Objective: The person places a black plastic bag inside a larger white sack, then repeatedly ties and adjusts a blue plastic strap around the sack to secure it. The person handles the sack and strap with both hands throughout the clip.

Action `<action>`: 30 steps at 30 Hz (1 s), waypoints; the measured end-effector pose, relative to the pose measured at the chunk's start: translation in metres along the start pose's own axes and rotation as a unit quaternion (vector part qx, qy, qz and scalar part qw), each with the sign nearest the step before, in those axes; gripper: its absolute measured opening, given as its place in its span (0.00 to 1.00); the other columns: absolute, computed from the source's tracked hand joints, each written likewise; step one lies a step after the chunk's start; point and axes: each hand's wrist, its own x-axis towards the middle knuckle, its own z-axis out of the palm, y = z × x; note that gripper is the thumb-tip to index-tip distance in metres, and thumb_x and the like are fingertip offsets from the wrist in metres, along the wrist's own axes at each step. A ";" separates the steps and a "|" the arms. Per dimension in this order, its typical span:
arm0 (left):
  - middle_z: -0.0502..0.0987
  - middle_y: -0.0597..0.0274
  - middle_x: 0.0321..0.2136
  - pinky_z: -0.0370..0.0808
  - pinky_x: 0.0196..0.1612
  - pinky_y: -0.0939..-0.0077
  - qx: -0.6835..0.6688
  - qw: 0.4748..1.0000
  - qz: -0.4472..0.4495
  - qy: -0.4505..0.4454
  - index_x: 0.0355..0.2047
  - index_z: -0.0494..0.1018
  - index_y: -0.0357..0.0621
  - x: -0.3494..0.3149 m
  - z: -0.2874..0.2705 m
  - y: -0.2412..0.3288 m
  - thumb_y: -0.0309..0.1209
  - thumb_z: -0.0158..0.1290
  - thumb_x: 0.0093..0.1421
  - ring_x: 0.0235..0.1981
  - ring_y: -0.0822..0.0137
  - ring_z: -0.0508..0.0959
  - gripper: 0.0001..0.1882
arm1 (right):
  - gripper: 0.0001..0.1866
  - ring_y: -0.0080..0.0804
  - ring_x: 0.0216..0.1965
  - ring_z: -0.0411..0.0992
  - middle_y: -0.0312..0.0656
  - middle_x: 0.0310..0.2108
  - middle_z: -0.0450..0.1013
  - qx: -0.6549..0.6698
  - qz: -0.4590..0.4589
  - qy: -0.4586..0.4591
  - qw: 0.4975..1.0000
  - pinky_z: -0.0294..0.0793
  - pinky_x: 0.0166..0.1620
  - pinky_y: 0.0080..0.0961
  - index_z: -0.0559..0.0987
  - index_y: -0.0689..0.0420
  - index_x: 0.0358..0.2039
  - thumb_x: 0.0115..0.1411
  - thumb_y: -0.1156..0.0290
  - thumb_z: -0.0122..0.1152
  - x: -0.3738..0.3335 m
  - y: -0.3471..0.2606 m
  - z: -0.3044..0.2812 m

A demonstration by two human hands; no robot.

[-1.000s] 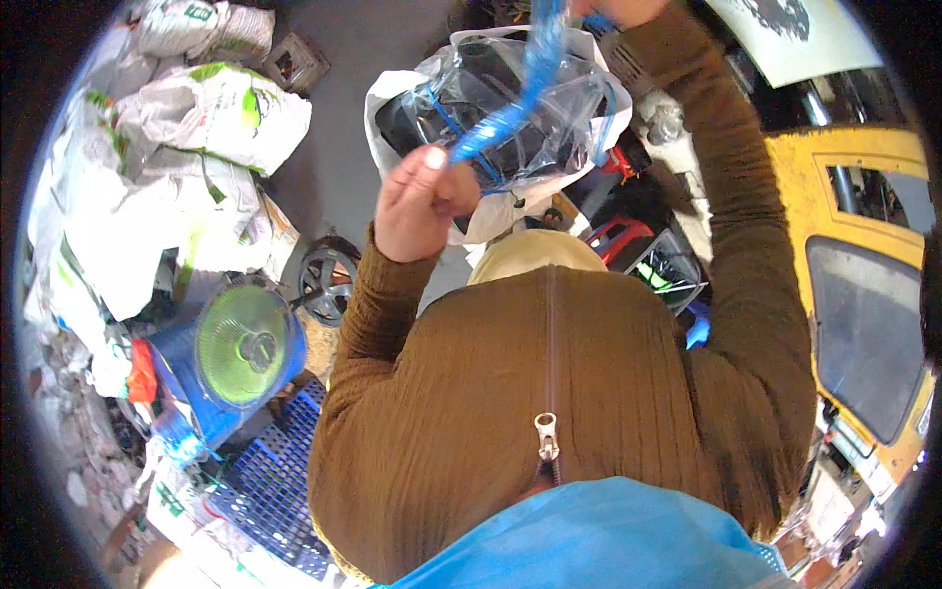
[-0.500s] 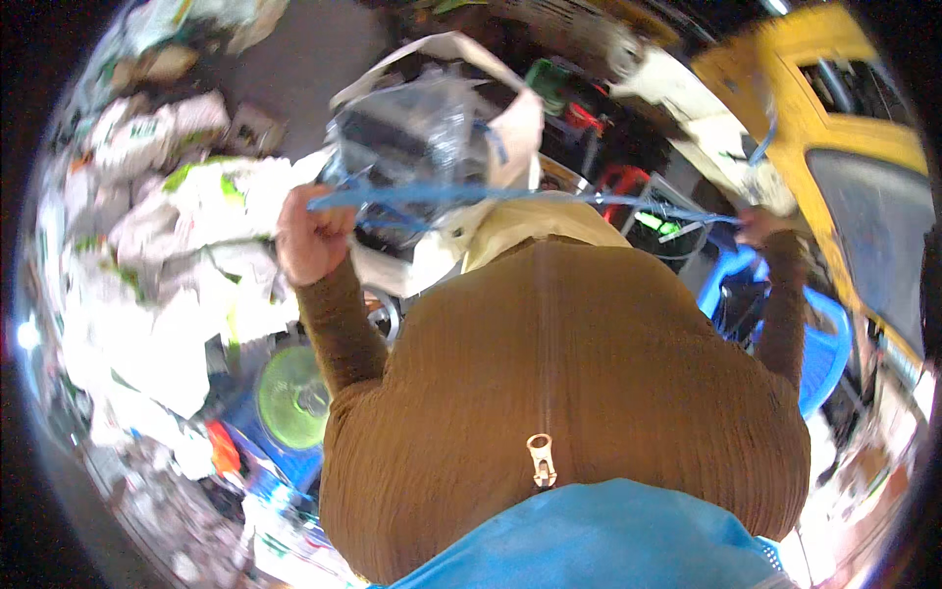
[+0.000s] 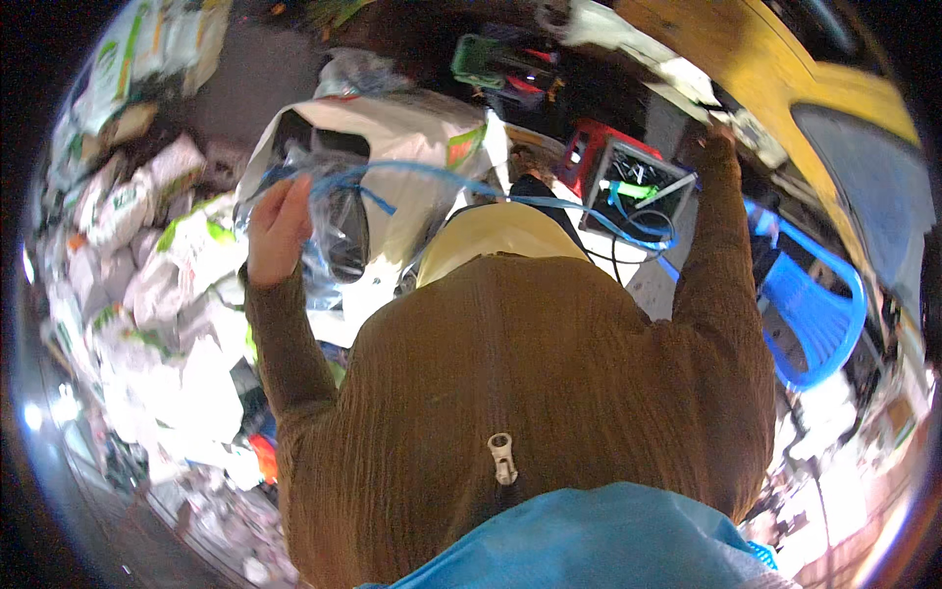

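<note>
My left hand is closed around one end of a long flat blue strap. From there the strap arcs to the right across my front and curls in a loose loop near a black-lined crate holding a bright green item. A large white sack, with dark contents and clear plastic at its mouth, leans on its side next to my left hand. My right hand is stretched far forward on the right, beside whitish material. It is dark and blurred, so its fingers cannot be made out.
Heaped white bags fill the left side. A blue plastic chair stands right of my right arm, below a yellow machine-like frame. A red box and a green container lie ahead.
The strap has gone from stretched between both hands to slack and looped. My right hand has reached forward and away from it; my left hand moved slightly left. The sack now appears tipped sideways.
</note>
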 end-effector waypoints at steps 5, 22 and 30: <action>0.58 0.77 0.13 0.55 0.14 0.86 -0.009 0.998 -0.068 -0.017 0.26 0.70 0.44 0.024 0.005 -0.002 0.42 0.47 0.59 0.12 0.82 0.57 0.14 | 0.17 0.45 0.38 0.69 0.52 0.38 0.70 0.052 -0.069 0.163 0.983 0.71 0.43 0.37 0.71 0.62 0.39 0.49 0.67 0.55 -0.002 -0.032 -0.036; 0.74 0.58 0.19 0.67 0.24 0.69 0.484 0.873 0.003 -0.058 0.37 0.71 0.51 0.151 0.004 -0.043 0.49 0.46 0.49 0.20 0.63 0.71 0.20 | 0.15 0.19 0.15 0.61 0.32 0.22 0.67 0.701 -0.245 -0.222 0.632 0.60 0.17 0.16 0.69 0.54 0.45 0.60 0.62 0.51 -0.031 -0.388 -0.332; 0.70 0.68 0.15 0.65 0.17 0.80 -0.186 0.982 -0.035 0.000 0.24 0.73 0.38 0.110 0.013 -0.062 0.33 0.54 0.50 0.14 0.74 0.71 0.10 | 0.14 0.14 0.25 0.64 0.30 0.25 0.68 0.624 -0.346 -0.245 0.657 0.65 0.26 0.14 0.71 0.55 0.44 0.59 0.65 0.52 -0.022 -0.447 -0.316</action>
